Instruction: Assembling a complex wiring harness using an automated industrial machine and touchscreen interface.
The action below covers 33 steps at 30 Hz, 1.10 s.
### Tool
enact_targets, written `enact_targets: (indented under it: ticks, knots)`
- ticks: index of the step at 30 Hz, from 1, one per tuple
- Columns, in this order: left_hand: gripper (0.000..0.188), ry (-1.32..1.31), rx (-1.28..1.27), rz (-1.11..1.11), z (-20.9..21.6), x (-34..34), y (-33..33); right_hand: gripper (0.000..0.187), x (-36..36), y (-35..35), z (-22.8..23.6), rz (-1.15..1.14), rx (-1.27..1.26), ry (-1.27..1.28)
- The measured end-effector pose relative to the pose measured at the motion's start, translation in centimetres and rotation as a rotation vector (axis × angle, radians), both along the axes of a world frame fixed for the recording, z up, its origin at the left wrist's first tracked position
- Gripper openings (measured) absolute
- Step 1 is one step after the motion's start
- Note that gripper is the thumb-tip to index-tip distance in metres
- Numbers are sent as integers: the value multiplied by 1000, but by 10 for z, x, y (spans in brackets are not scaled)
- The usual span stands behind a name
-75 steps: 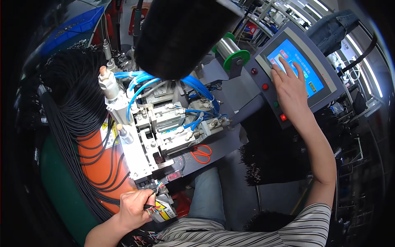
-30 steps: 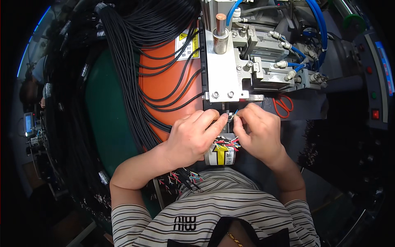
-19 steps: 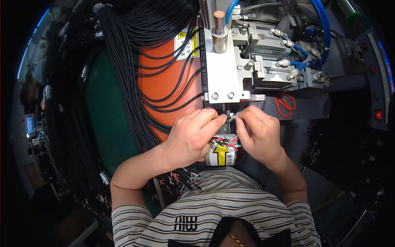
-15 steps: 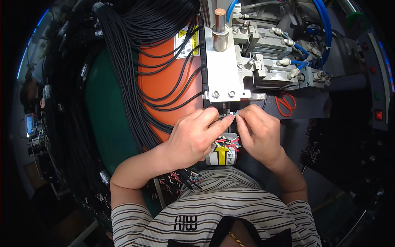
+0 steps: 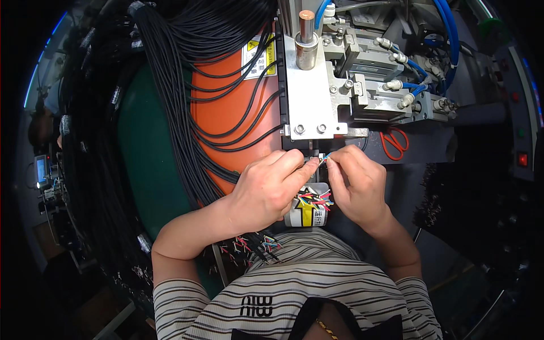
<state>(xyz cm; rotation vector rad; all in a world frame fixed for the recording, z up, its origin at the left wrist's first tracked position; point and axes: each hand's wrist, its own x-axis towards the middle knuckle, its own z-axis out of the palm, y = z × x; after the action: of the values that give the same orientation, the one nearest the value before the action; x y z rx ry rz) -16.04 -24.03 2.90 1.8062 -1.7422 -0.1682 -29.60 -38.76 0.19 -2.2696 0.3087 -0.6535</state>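
Note:
Thin coloured wires (image 5: 324, 160), one of them blue, stretch between my two hands just in front of the machine's metal plate. My left hand (image 5: 266, 184) is closed, thumb and forefinger pressed at the wires' near end. From the other side my right hand (image 5: 360, 181) pinches their tips between thumb and fingers. A small white piece sits right beside the fingertips, too small to name. Below the hands, a bunch of stripped cable ends (image 5: 315, 198) with red, white, black and yellow-green wires lies over a white rounded holder (image 5: 306, 219) bearing a yellow arrow.
A thick bundle of black cables (image 5: 175, 102) drapes over an orange surface (image 5: 226, 113) at left, beside a green one (image 5: 144, 141). The machine's metal plate (image 5: 309, 102) and air cylinders (image 5: 377, 102) stand ahead. Red-handled scissors (image 5: 393, 143) lie right. More cable ends (image 5: 249, 246) hang near my lap.
Both hands stay nearly in place. The coloured wires at my fingertips have shifted slightly and show more between them; the view has moved a touch.

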Motion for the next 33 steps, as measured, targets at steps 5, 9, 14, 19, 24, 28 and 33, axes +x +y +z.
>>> enact_targets:
  ticks: [5,9,14,19,24,28,33]
  knots:
    - [58,-30,33,3,2,1,-1,8,1,-3,-1,13,-22,-7]
    - [57,-148,66,-55,10,2,-4,9,3,-3,5,22,-133,19]
    - [54,-301,98,-82,13,-2,-6,13,3,-4,20,63,-290,187]
    - [51,-338,126,-75,13,-3,-10,14,6,-22,14,151,-80,248]
    - [48,-334,112,-62,10,-3,-8,15,3,-13,6,59,-59,50]
    - [47,-342,96,-47,8,-4,-7,16,6,-13,15,98,-193,83]
    - [47,-351,85,-44,7,-3,-5,14,9,-9,11,83,-247,34]
